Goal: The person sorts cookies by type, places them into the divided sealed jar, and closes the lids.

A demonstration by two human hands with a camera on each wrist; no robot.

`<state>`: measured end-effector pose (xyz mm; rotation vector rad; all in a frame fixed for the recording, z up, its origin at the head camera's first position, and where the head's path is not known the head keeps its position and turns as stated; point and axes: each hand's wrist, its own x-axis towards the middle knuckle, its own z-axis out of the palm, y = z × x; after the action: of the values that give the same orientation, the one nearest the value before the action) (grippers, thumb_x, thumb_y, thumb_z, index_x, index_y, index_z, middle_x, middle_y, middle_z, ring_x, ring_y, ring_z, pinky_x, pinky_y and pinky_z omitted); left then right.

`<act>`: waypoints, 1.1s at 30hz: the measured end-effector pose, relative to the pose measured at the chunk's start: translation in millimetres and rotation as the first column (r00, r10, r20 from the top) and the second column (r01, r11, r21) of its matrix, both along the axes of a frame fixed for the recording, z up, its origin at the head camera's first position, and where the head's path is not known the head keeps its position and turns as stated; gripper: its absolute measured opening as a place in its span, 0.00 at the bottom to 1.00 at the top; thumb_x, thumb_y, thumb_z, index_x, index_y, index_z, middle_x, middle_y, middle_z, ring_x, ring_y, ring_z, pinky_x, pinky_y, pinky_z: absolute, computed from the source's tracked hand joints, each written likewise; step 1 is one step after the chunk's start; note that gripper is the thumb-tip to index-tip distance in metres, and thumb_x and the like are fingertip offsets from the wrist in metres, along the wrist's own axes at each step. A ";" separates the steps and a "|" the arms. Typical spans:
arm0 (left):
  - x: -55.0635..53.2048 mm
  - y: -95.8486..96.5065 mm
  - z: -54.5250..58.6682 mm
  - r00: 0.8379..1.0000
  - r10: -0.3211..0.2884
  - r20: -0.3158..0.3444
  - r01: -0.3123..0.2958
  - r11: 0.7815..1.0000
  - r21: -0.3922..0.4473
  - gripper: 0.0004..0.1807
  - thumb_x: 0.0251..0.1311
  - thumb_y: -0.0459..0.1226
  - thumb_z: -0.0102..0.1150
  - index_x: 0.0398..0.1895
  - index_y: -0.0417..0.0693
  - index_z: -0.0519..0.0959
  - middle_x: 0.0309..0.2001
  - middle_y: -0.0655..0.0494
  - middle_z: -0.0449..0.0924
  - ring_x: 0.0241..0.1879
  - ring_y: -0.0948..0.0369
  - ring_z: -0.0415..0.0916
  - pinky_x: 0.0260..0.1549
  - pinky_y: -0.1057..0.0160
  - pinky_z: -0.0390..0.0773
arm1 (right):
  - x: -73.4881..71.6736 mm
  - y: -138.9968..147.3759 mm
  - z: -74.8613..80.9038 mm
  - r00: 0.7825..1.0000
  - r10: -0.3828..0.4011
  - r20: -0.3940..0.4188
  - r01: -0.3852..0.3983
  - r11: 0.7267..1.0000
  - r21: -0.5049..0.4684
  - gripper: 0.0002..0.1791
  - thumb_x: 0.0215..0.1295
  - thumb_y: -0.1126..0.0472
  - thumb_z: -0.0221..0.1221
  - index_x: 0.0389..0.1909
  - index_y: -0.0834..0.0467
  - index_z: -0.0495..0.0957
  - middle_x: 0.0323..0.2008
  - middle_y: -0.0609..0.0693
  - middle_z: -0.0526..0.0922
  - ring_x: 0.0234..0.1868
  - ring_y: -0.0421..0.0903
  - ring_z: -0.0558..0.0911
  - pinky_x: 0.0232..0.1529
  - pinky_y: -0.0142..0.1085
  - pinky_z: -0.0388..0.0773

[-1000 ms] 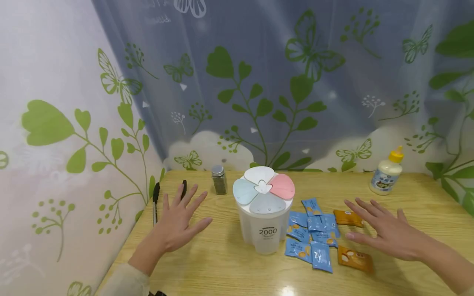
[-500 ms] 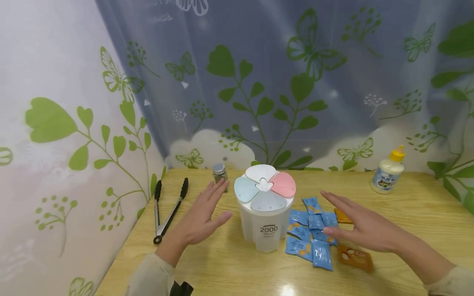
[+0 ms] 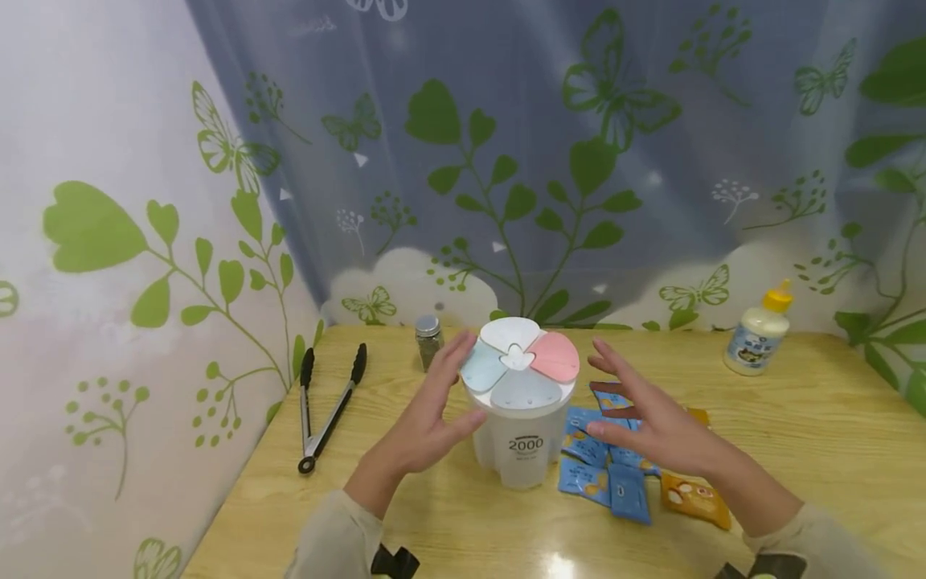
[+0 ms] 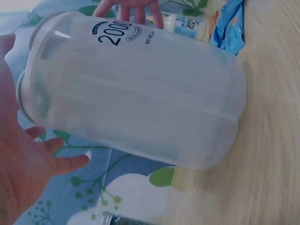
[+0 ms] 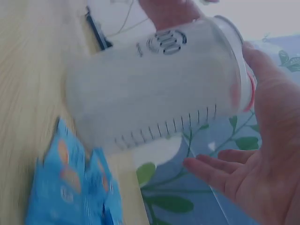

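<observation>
Near table's (image 3: 434,531) far-right corner: bottle (image 3: 755,342)
Left hand (image 3: 430,418): spread beside lidded container (image 3: 524,450)
Right hand (image 3: 658,422): spread near blue packets (image 3: 584,482)

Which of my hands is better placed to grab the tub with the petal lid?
Probably the left hand: in the head view it overlaps the edge of the lid, though contact is unclear. There, a gap shows between the right hand and the tub.
</observation>
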<state>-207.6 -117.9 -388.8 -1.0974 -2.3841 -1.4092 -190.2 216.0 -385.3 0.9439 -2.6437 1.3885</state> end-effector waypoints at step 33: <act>-9.9 48.4 -4.6 0.986 0.148 0.074 -0.165 0.876 0.453 0.05 0.68 0.30 0.54 0.43 0.37 0.72 0.70 0.40 0.64 0.71 0.46 0.65 0.55 0.66 0.78 | -4.8 -47.9 -17.5 0.993 -0.117 -0.027 0.107 0.964 -0.243 0.43 0.69 0.65 0.61 0.78 0.39 0.51 0.62 0.53 0.75 0.57 0.37 0.77 0.49 0.37 0.84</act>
<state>-217.5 -69.5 -393.4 -0.7400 -1.9478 -1.8132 -195.0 168.1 -402.8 0.7740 -2.3850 1.5976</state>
